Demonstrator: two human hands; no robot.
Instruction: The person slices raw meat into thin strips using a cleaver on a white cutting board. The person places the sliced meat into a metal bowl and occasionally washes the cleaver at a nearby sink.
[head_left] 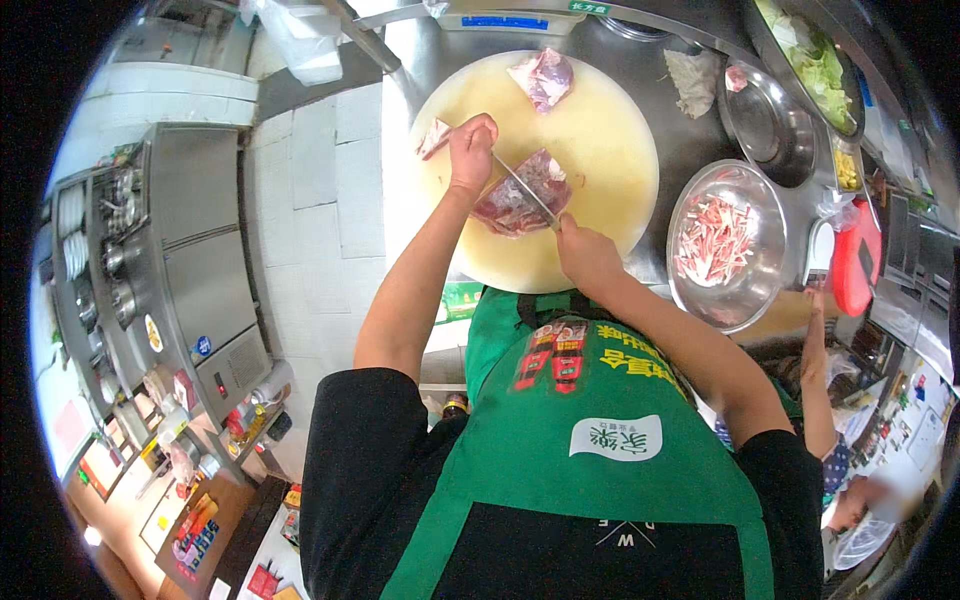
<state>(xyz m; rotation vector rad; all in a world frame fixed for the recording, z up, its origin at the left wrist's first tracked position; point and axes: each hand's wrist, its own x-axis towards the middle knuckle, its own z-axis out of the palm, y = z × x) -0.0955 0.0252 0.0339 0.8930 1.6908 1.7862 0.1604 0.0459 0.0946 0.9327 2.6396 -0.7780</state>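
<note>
Together, the left hand (pixel 472 152) and right hand (pixel 590 260) grip a thin silver knife (pixel 525 188). It sits across chunky red meat (pixel 505 211) on a round yellowish board (pixel 615 170).

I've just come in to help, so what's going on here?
Someone in a green apron has a knife laid across a chunk of meat on a round board. The right grip holds the knife's handle; the left grip is at the blade's far end. Another chunk lies near the board's far edge, with a small piece beside the left grip. A metal bowl of thin strips stands to the right.
</note>
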